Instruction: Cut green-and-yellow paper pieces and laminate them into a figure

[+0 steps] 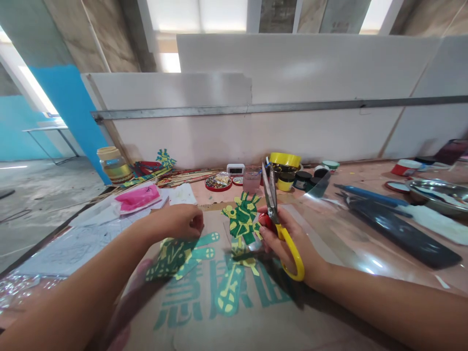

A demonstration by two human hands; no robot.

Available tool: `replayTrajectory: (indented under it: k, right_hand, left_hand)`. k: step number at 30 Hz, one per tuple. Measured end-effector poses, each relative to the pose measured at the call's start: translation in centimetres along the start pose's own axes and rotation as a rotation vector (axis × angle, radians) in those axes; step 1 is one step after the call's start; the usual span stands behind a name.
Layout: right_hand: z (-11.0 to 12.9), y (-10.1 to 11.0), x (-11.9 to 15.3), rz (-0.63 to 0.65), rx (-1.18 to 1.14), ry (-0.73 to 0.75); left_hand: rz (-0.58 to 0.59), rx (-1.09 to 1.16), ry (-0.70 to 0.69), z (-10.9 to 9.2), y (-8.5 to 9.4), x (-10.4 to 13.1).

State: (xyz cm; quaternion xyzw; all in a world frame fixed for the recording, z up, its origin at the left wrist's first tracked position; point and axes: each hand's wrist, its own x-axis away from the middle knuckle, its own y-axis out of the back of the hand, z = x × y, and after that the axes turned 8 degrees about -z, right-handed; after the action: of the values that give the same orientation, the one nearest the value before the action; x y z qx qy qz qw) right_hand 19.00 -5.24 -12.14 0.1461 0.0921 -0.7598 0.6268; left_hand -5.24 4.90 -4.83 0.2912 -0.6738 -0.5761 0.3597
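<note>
My right hand (288, 239) holds scissors (271, 195) with yellow and red handles, their blades pointing up. Its fingertips also touch a green and yellow cut-out figure (244, 217) held upright just left of the scissors. My left hand (185, 222) is over the board (153, 336), fingers curled together; whether anything is between them is hidden. Below and beside it lie green cut-out pieces with yellow patches (175, 258). Another green and yellow piece (229, 295) with a rounded end lies below the figure, over large green printed characters.
Behind the board stand a red dish of beads (218, 182), a clear cup (251, 180) and paint jars (285, 181). A pink packet (138, 197) and drawings (76, 253) lie left; a dark case (402, 229) and metal bowl (438, 192) lie right.
</note>
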Motion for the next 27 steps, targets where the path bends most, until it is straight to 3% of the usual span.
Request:
replayTrajectory:
  k: [7, 11, 17, 19, 22, 24, 27]
  right_hand:
    - [-0.1, 0.0, 0.0, 0.000, 0.017, 0.026]
    - [-0.1, 0.1, 0.1, 0.016, 0.021, 0.033]
    - [0.0, 0.0, 0.1, 0.012, 0.019, 0.039]
    - [0.1, -0.1, 0.0, 0.009, 0.015, 0.018]
    - [0.1, -0.4, 0.0, 0.016, 0.002, 0.001]
    - [0.0, -0.5, 0.1, 0.020, -0.015, -0.002]
    - [-0.3, -0.5, 0.2, 0.032, -0.038, 0.001]
  left_hand:
    - [0.034, 0.025, 0.079, -0.3, 0.6, 0.3]
    - [0.017, 0.038, 0.046, -0.6, 0.2, 0.2]
    - [-0.057, 0.128, 0.014, 1.3, 0.4, -0.2]
    - [-0.093, 0.174, 0.033, 2.5, 1.0, -1.1]
    - [-0.248, 0.185, 0.095, 3.6, 1.6, -3.7]
    - [-0.301, 0.181, 0.121, 3.8, 1.2, -5.9]
    - [-0.284, 0.182, 0.113, 3.3, -0.3, -8.7]
